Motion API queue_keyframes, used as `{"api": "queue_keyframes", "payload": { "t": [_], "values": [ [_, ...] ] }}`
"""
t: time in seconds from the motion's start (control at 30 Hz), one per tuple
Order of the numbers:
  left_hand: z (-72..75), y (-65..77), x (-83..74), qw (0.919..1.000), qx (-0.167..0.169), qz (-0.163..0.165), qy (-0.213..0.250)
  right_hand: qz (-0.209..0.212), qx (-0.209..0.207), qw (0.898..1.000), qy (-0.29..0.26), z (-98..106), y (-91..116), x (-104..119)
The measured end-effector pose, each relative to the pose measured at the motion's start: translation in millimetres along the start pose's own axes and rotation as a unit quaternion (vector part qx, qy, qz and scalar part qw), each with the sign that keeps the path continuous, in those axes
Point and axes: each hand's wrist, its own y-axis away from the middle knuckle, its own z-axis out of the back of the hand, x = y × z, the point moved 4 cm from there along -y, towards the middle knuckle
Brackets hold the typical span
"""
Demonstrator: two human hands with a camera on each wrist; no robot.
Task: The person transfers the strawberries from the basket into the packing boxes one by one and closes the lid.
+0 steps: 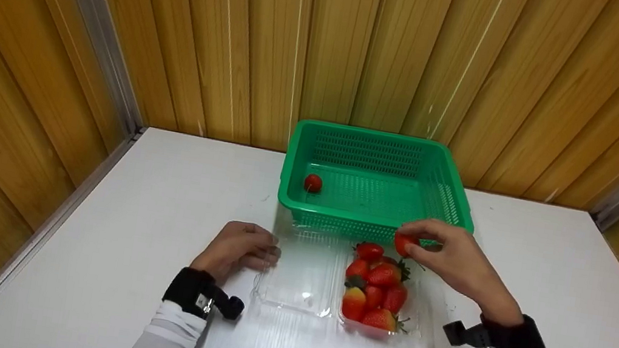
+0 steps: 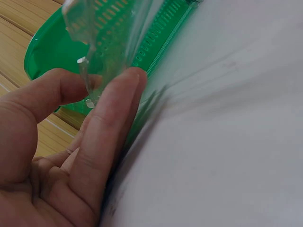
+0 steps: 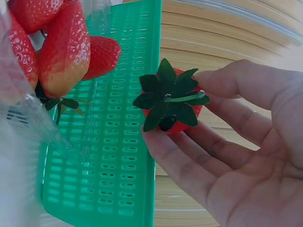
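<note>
My right hand [image 1: 456,257] pinches a strawberry [image 3: 173,101] between thumb and fingers, just above the front right of the green basket's rim. Its leafy cap and stem face the right wrist camera. Several more strawberries [image 1: 384,275] fill the right half of a clear hinged plastic box [image 1: 300,277]. The box lies open, its lid half to the left. At the lid's left edge my left hand [image 1: 240,249] pinches the clear plastic between thumb and fingers, as the left wrist view shows [image 2: 90,123]. One red fruit [image 1: 313,183] lies in the basket's left side.
Directly behind the plastic box stands the green basket [image 1: 364,216], with slotted walls. Both rest on a white table [image 1: 178,191]. Wood-patterned panels [image 1: 334,49] rise along the table's back and sides, with a metal strip [image 1: 92,25] in the left corner.
</note>
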Motion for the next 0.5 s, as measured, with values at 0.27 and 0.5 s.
{"api": "queue_keyframes", "payload": {
  "t": [0.27, 0.5],
  "values": [
    [0.1, -0.5, 0.3, 0.9999, 0.003, -0.001, -0.011, 0.004, 0.017, 1.000, 0.017, -3.3, 1.5, -1.7],
    [-0.4, 0.0, -0.2, 0.9999, 0.007, -0.008, -0.010, 0.024, 0.033, 0.999, 0.028, -7.7, 1.3, -5.5]
  ]
}}
